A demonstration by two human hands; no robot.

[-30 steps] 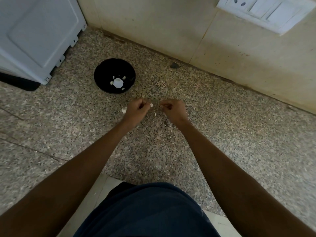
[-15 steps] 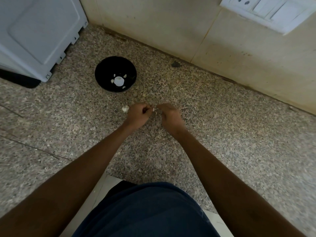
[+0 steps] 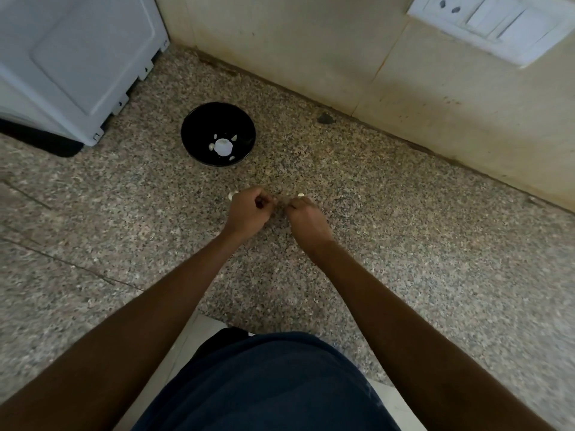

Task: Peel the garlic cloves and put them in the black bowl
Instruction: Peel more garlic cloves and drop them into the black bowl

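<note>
The black bowl [image 3: 199, 119] stands on the speckled counter and holds several peeled white garlic pieces [image 3: 223, 146]. Nearer to me, my left hand [image 3: 249, 209] and my right hand [image 3: 306, 217] face each other, fingers curled and fingertips pinching. Between them they hold a small garlic clove that is mostly hidden. A white bit [image 3: 301, 195] shows at my right fingertips; whether it is held or lies on the counter is unclear. Another garlic clove [image 3: 231, 195] lies on the counter just behind my left hand.
A white appliance [image 3: 77, 57] on a black base stands at the back left. The tiled wall [image 3: 311, 57] runs along the back, with a switch panel [image 3: 491, 23] at the top right. The speckled counter [image 3: 435, 244] stretches to the right of my hands.
My hands came close together half a second ago and have now drawn slightly apart. The white bit now shows at my right fingertips instead of my left.
</note>
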